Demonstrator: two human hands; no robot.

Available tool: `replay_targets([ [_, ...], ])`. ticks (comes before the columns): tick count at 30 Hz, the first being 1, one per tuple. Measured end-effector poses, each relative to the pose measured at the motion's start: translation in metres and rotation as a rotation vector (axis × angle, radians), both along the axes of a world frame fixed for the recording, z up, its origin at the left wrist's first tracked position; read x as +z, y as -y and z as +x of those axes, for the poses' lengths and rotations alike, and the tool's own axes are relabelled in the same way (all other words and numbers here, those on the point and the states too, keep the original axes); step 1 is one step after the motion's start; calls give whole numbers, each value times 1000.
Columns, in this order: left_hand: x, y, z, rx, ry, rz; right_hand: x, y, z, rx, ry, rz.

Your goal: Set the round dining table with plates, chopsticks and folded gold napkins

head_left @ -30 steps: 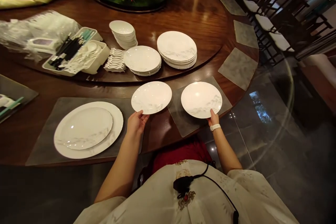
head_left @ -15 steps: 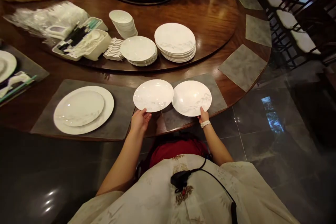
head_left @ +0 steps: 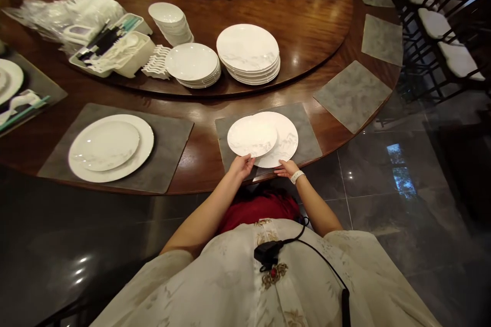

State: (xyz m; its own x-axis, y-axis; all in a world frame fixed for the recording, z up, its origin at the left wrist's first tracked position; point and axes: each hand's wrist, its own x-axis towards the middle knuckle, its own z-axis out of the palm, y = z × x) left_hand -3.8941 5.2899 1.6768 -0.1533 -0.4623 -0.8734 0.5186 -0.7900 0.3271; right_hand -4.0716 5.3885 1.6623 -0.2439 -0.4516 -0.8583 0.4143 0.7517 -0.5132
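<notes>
One smaller plate [head_left: 251,135] over one larger plate [head_left: 287,138]

Head view: polished wooden table [head_left: 199,156]; gray mat [head_left: 308,135] beneath both, near edge. Left hand [head_left: 242,166]: fingers clamped on the smaller rim; right hand [head_left: 290,168]: at the larger rim, grip unclear. Wood shows left; tiled floor [head_left: 368,179] right.

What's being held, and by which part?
Left hand holds the smaller plate by its near rim; right hand is at the larger plate, grip unclear.

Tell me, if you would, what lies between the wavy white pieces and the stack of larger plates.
A stack of smaller plates lies between the wavy white pieces and the stack of larger plates, as the head view shows.
</notes>
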Motion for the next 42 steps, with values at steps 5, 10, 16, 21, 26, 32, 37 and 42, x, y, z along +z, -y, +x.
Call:
replay_targets([
  [5,-15,-13,-35,41,1,0,2,-1,-1,87,42,52],
  [10,-22,-21,-52,87,12,-20,-2,0,5,147,37,90],
  [16,-18,-34,-74,75,12,-41,-2,1,4,230,3,130],
  [21,-12,-47,-82,-41,-49,-5,-1,1,3,289,-49,116],
  [26,-16,-50,-80,-112,-59,62,1,1,1,349,-76,128],
  [32,-23,-49,-81,-113,-47,55,7,3,-25,337,-211,147],
  [37,-24,-54,-85,-141,-28,13,5,16,-41,214,-440,19],
  [42,-25,-52,-83,-274,19,-19,-4,33,-37,179,-510,-38],
])
